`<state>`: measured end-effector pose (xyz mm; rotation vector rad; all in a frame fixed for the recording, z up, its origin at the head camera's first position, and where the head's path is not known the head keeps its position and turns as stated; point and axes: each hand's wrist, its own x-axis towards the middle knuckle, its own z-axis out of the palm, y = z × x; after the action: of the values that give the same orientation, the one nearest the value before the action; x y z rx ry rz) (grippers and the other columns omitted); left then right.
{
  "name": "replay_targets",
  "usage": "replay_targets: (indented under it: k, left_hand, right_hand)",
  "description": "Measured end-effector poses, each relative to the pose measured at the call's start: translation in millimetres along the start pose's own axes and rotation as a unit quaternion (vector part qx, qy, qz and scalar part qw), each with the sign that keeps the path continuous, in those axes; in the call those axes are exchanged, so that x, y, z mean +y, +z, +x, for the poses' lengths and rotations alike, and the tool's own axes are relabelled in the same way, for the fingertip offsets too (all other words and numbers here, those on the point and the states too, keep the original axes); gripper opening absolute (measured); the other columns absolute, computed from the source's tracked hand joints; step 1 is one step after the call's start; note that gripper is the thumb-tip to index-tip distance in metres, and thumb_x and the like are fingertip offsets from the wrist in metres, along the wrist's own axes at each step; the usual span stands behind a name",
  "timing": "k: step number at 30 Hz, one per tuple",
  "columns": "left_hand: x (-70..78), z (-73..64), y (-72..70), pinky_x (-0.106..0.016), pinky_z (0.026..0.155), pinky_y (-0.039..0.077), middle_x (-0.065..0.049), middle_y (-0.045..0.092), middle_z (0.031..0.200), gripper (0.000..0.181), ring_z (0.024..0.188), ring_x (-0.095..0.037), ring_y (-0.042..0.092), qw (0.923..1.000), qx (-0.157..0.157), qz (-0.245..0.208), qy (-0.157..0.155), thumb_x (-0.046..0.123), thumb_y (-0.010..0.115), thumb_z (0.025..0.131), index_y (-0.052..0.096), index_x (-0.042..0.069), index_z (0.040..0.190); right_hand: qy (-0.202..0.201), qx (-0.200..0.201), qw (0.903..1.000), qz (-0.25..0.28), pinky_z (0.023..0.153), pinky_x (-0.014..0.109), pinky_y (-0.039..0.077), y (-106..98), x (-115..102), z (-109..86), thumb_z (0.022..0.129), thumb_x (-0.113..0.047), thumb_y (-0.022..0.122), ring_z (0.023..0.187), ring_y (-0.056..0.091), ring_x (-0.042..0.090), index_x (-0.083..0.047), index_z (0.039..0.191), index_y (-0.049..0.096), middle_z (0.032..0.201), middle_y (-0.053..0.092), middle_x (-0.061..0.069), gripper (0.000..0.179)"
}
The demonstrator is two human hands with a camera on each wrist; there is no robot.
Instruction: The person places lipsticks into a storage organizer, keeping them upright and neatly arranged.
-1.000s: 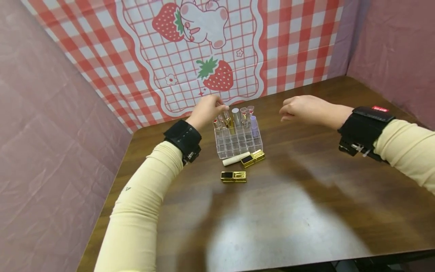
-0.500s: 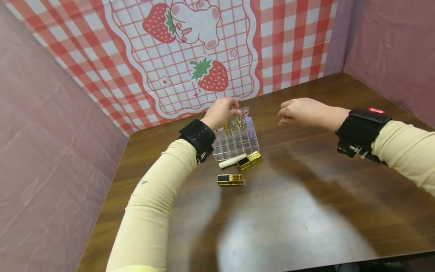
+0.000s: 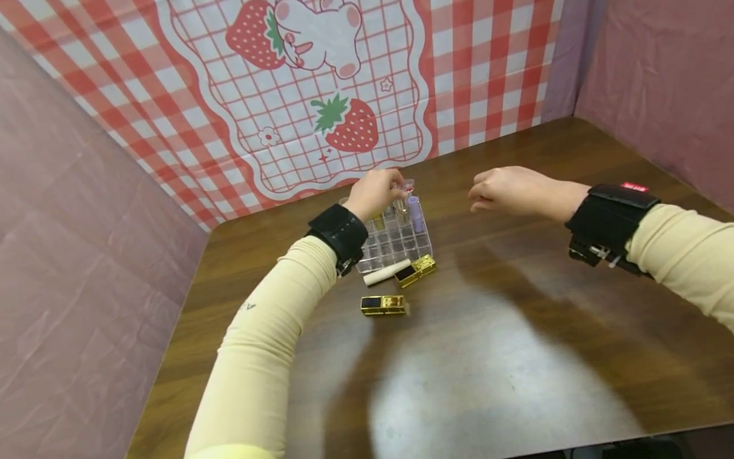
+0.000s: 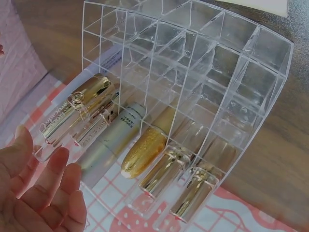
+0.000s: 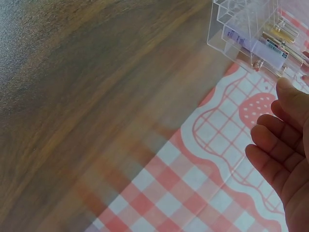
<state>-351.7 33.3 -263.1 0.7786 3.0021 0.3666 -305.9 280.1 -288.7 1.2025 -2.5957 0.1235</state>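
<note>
My left hand point(image 3: 375, 192) reaches over the back row of a clear plastic lipstick organizer point(image 3: 395, 250). Its thumb and loosely bent fingers lie around the clear cap end of a gold lipstick point(image 4: 79, 107) in the left wrist view. Beside that stand another clear-capped lipstick, a silver tube point(image 4: 113, 145), a gold tube point(image 4: 145, 152) and two more clear-capped gold lipsticks point(image 4: 166, 176). A lilac tube point(image 3: 415, 215) stands in the organizer's right side. Apart from everything, my right hand point(image 3: 516, 191) hovers to the right, fingers loosely curled and holding nothing.
Before the organizer lie a white tube point(image 3: 381, 275) and a gold-and-black lipstick case point(image 3: 415, 271). A second gold-and-black case point(image 3: 383, 305) lies nearer on the wooden table point(image 3: 487, 370). Behind hangs a red checked strawberry cloth point(image 3: 470, 76); pink cloth walls stand left and right.
My left hand has moved right along the organizer's back row, from its left end toward the lipsticks near the lilac tube. The right hand has stayed nearly still. The view has shifted slightly.
</note>
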Motion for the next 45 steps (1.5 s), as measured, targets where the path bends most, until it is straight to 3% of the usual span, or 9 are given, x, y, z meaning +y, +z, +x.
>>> replay_targets:
  k: [7, 19, 23, 37, 45]
  left_hand:
    - [-2.5, 0.3, 3.8, -0.034, 0.076, 0.047, -0.004, 0.065, 0.101, 0.030, 0.085, -0.017, 0.061, 0.9999, -0.010, -0.007, -0.010, 0.031, 0.058, 0.089, 0.060, 0.013, 0.112]
    - [3.0, -0.1, 9.2, -0.036, 0.076, 0.048, -0.001, 0.063, 0.113, 0.021, 0.091, -0.018, 0.061, 0.9995, -0.007, 0.025, -0.016, 0.029, 0.062, 0.086, 0.064, 0.014, 0.101]
    - [3.6, 0.5, 11.7, -0.036, 0.073, 0.048, -0.001, 0.064, 0.108, 0.020, 0.087, -0.018, 0.061, 0.9994, -0.004, 0.028, -0.020, 0.029, 0.063, 0.086, 0.065, 0.014, 0.099]
    - [5.2, 5.8, 20.1, -0.038, 0.070, 0.050, -0.001, 0.066, 0.090, 0.016, 0.084, -0.020, 0.063, 0.9956, 0.005, 0.093, -0.007, 0.029, 0.062, 0.087, 0.063, 0.012, 0.089]
    - [8.5, 10.0, 20.7, -0.038, 0.071, 0.051, -0.002, 0.066, 0.096, 0.015, 0.088, -0.020, 0.064, 0.9909, -0.014, 0.132, -0.022, 0.026, 0.062, 0.087, 0.063, 0.013, 0.092]
  right_hand:
    - [0.008, -0.007, 0.9999, 0.004, 0.060, 0.033, 0.048, 3.2, 2.5, -0.6, 0.077, -0.011, 0.071, 0.063, 0.056, 0.011, -0.006, 0.080, 0.068, 0.071, 0.056, 0.000, 0.006]
    - [0.012, -0.016, 0.9998, 0.005, 0.059, 0.032, 0.046, 8.3, 2.4, -0.3, 0.078, -0.010, 0.070, 0.062, 0.053, 0.009, -0.007, 0.079, 0.067, 0.070, 0.055, -0.001, 0.005]
    - [0.017, -0.020, 0.9996, 0.008, 0.059, 0.032, 0.047, 9.2, 2.3, -0.4, 0.077, -0.010, 0.071, 0.063, 0.054, 0.010, -0.006, 0.080, 0.067, 0.071, 0.056, 0.000, 0.006]
    - [0.009, -0.012, 0.9998, 0.015, 0.059, 0.033, 0.049, 15.1, 5.9, -0.4, 0.075, -0.009, 0.072, 0.064, 0.058, 0.013, -0.005, 0.080, 0.068, 0.072, 0.058, 0.002, 0.008]
    - [0.012, -0.020, 0.9995, 0.020, 0.061, 0.034, 0.050, 18.4, 6.4, 0.2, 0.076, -0.010, 0.072, 0.067, 0.060, 0.015, -0.004, 0.082, 0.068, 0.074, 0.060, 0.002, 0.010]
